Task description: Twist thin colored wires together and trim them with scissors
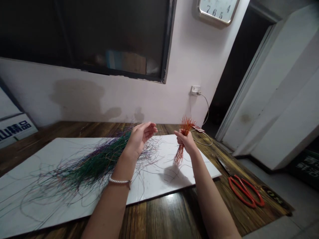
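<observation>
My right hand (186, 139) is closed around a bundle of short orange wires (179, 153), raised over the white board (164, 191). The bundle's ends fan out above and below the fist. My left hand (142, 135) is lifted beside a large heap of long thin wires (97, 162), mostly green and purple. Its fingers are loosely curled and apart, and I see nothing clearly held in them. Part of the heap is hidden behind my left forearm. Stray strands lie over the board between my hands.
Red-handled scissors (245, 191) lie at the right on the wooden table (159, 215). A cable runs from the wall socket (195, 90) to the table's back edge, near a small red and white card (198, 128). A doorway (234, 66) opens at right.
</observation>
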### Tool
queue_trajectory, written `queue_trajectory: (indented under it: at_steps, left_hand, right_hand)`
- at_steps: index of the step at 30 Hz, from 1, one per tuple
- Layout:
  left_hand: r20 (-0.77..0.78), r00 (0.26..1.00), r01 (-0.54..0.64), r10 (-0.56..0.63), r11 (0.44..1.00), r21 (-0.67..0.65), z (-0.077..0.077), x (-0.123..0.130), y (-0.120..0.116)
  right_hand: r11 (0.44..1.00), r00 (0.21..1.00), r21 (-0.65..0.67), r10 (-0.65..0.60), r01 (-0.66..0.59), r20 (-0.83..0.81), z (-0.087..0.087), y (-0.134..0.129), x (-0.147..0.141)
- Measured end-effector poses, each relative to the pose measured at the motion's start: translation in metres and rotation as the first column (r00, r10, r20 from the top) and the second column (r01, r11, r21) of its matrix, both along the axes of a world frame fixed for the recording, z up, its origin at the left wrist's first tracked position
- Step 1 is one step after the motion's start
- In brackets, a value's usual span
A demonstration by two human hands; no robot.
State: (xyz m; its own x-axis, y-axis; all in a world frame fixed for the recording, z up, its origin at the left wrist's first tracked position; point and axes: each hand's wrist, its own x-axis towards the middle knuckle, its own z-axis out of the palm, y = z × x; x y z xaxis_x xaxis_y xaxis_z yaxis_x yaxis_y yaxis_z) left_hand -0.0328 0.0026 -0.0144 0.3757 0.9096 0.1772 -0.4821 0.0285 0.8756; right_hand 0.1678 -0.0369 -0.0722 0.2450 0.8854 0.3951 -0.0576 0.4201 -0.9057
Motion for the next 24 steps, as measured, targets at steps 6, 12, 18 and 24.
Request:
queue_trajectory:
  at_steps: [6,12,18,24]
  left_hand:
    - [-0.009,1.000,-0.006,0.006,1.000,-0.005,0.002,0.000,-0.002]
    - [-0.010,1.000,-0.008,0.008,1.000,-0.011,0.001,0.000,-0.002]
    - [-0.005,1.000,-0.008,0.008,1.000,0.008,0.000,-0.001,-0.001]
    - [-0.015,1.000,-0.015,0.015,1.000,0.013,-0.001,-0.001,0.000]
  right_hand:
    - [0.999,1.000,0.048,-0.021,0.021,-0.008,0.008,-0.005,0.000]
    - [1.000,0.999,-0.012,-0.023,0.023,0.033,-0.001,0.001,0.001]
    - [0.997,0.998,-0.073,-0.008,0.012,0.059,-0.011,0.006,0.001]
    - [0.995,0.999,-0.097,-0.021,0.025,0.045,-0.012,0.007,-0.001]
